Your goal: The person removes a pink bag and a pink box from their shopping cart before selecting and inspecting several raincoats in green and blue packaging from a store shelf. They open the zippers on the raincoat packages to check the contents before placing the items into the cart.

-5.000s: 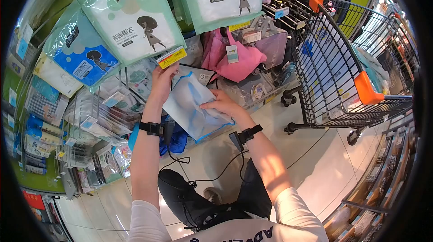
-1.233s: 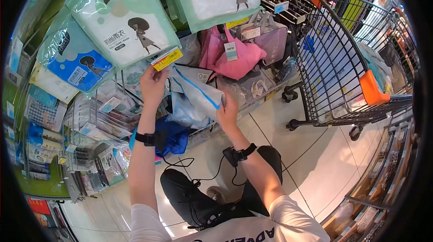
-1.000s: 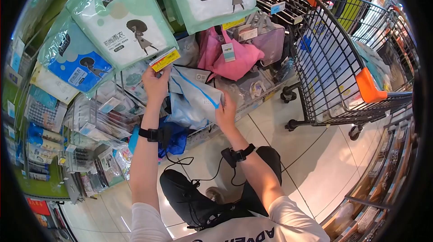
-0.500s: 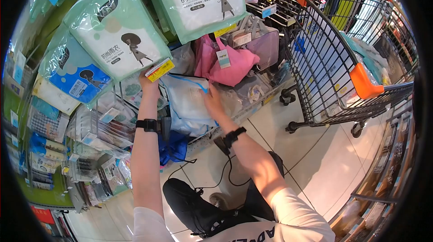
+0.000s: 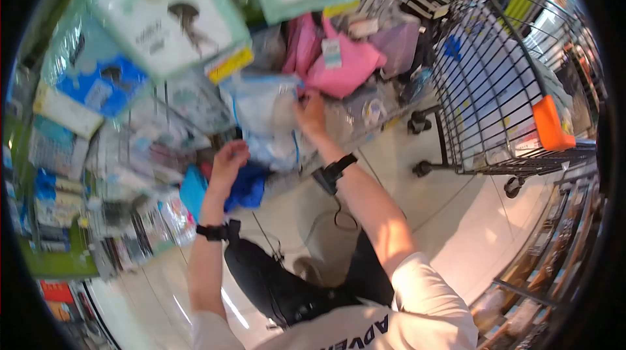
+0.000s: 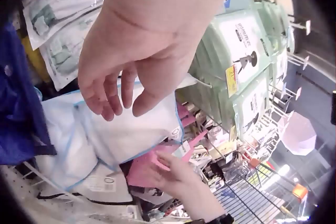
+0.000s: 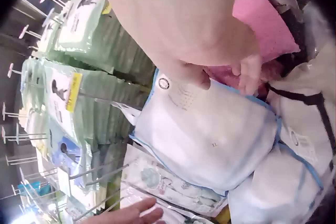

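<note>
A white translucent pouch with blue edging (image 7: 210, 124), marked XL, lies on the lower shelf among similar pouches. My left hand (image 5: 228, 161) hovers in front of its left side, fingers loosely bent with nothing between them; the left wrist view shows the hand (image 6: 142, 61) over the pouch. My right hand (image 5: 311, 117) is at the pouch's upper right corner. In the right wrist view its thumb overlaps the pouch edge and its fingers hang loosely over the pink bag (image 7: 262, 19) behind.
Green raincoat packs (image 5: 163, 17) hang above, with a yellow price tag (image 5: 229, 65) at the front. A blue cloth item (image 5: 248, 185) hangs below my left hand. A wire shopping cart (image 5: 495, 89) stands on the right. Stocked shelves (image 5: 541, 272) line the lower right.
The pouch, earlier held up and turned by my right hand, now lies flatter on the shelf. My left hand has dropped away from the price tag toward me.
</note>
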A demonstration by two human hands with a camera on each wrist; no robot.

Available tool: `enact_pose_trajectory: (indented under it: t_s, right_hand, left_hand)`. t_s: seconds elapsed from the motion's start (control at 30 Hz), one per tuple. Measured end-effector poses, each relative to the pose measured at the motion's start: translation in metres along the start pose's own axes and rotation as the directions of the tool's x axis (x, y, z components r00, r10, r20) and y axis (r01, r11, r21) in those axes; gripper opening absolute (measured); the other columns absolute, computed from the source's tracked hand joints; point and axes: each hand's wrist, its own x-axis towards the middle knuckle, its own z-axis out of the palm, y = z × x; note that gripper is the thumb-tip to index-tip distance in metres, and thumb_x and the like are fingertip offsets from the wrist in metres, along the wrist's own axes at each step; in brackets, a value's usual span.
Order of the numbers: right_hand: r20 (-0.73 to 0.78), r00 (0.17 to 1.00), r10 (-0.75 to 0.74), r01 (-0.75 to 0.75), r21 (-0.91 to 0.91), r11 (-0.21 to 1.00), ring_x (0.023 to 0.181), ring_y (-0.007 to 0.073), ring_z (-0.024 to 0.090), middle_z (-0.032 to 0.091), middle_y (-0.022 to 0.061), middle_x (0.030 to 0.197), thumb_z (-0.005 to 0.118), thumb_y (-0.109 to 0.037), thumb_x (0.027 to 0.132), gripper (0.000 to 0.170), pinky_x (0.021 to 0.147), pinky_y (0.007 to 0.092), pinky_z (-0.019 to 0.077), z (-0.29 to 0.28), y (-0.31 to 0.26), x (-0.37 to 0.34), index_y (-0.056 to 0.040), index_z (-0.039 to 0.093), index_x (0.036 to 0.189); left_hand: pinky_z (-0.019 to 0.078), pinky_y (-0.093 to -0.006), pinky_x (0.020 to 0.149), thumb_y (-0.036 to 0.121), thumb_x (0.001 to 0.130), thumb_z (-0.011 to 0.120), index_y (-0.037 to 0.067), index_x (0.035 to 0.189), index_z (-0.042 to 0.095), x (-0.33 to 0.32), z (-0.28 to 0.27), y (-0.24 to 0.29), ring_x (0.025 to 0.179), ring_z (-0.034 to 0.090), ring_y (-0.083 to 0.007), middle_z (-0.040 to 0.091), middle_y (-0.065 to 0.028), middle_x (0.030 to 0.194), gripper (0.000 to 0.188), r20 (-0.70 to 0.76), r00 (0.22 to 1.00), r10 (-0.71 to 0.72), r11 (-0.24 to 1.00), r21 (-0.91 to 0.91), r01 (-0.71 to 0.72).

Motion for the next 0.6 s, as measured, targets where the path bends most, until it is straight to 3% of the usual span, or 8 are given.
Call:
enact_pose_trajectory:
  t_s: [0.13,0.17,0.23,0.3,0.33,0.47,0.57,0.6]
  right_hand:
    - [0.055,0.998,-0.009,0.012,-0.048,0.999,0.096,0.0343,0.059,0.061,0.0194,0.101,0.068,-0.022,0.081,0.037,0.081,0.0427,0.0470,-0.069,-0.005,-0.055,0.0011,0.057,0.108]
    - [0.454,0.891,0.003,0.017,-0.041,0.999,0.089,0.0294,0.061,0.064,0.0168,0.095,0.068,-0.022,0.079,0.034,0.076,0.0408,0.0480,-0.088,-0.007,-0.072,0.0011,0.061,0.102]
    - [0.908,0.419,0.009,-0.006,-0.008,1.000,0.075,0.0204,0.062,0.068,0.0119,0.085,0.070,-0.024,0.077,0.029,0.067,0.0374,0.0488,-0.105,-0.018,-0.115,0.0007,0.066,0.093]
    - [1.000,-0.029,0.000,0.018,0.001,1.000,0.063,0.0132,0.056,0.068,0.0074,0.074,0.073,-0.027,0.074,0.033,0.062,0.0342,0.0478,-0.130,-0.040,-0.202,0.0009,0.068,0.091]
    - [0.954,-0.288,0.084,-0.026,-0.095,0.995,0.078,0.0165,0.062,0.069,0.0092,0.088,0.074,-0.031,0.074,0.045,0.068,0.0359,0.0495,-0.145,-0.069,-0.238,-0.0005,0.065,0.106]
    - [0.938,-0.326,-0.118,-0.027,0.116,0.993,0.112,0.0291,0.055,0.051,0.0149,0.126,0.077,-0.025,0.070,0.066,0.088,0.0443,0.0487,-0.172,-0.104,-0.349,-0.0043,0.048,0.125]
    - [0.992,-0.129,0.010,0.169,0.012,0.986,0.112,0.0285,0.057,0.044,0.0143,0.135,0.077,-0.022,0.070,0.067,0.095,0.0480,0.0451,-0.176,-0.135,-0.378,-0.0062,0.047,0.129]
    - [0.994,0.023,0.102,0.211,-0.105,0.972,0.116,0.0315,0.054,0.041,0.0122,0.138,0.078,-0.024,0.071,0.075,0.098,0.0486,0.0439,-0.176,-0.139,-0.382,-0.0114,0.040,0.135]
  left_hand:
    - [0.0472,-0.0263,0.078,0.019,0.091,0.064,0.004,0.119,0.060,-0.045,-0.019,-0.012,0.096,0.061,-0.0122,0.065,-0.0038,0.107,0.032,0.121,0.990,-0.076,0.988,0.142,0.058]
    - [0.0470,-0.0262,0.078,0.019,0.091,0.064,0.004,0.120,0.060,-0.050,-0.025,-0.019,0.096,0.061,-0.0122,0.065,-0.0038,0.107,0.032,0.118,0.988,-0.100,0.987,0.136,0.084]
    - [0.0464,-0.0258,0.081,0.020,0.092,0.064,0.005,0.120,0.060,-0.063,-0.033,-0.014,0.097,0.061,-0.0121,0.065,-0.0038,0.108,0.032,0.116,0.982,-0.150,0.985,0.101,0.138]
    - [0.0464,-0.0258,0.083,0.020,0.092,0.064,0.005,0.119,0.060,-0.075,-0.035,0.004,0.098,0.061,-0.0127,0.066,-0.0043,0.108,0.031,0.076,0.984,-0.162,0.984,0.090,0.155]
    - [0.0464,-0.0258,0.083,0.020,0.092,0.064,0.005,0.119,0.060,-0.082,-0.034,0.009,0.098,0.061,-0.0127,0.066,-0.0043,0.108,0.031,0.080,0.979,-0.187,0.980,0.081,0.180]
    - [0.0466,-0.0260,0.084,0.020,0.092,0.063,0.006,0.117,0.061,-0.088,-0.029,0.028,0.098,0.062,-0.0131,0.067,-0.0047,0.107,0.029,0.038,0.978,-0.207,0.978,0.002,0.207]
    - [0.0467,-0.0261,0.084,0.020,0.092,0.063,0.006,0.117,0.061,-0.095,-0.027,0.030,0.098,0.062,-0.0133,0.067,-0.0042,0.107,0.028,0.051,0.973,-0.224,0.975,-0.005,0.224]
    - [0.0467,-0.0261,0.084,0.020,0.092,0.063,0.006,0.117,0.061,-0.097,-0.026,0.030,0.099,0.062,-0.0135,0.067,-0.0039,0.108,0.028,0.060,0.971,-0.231,0.972,-0.020,0.232]
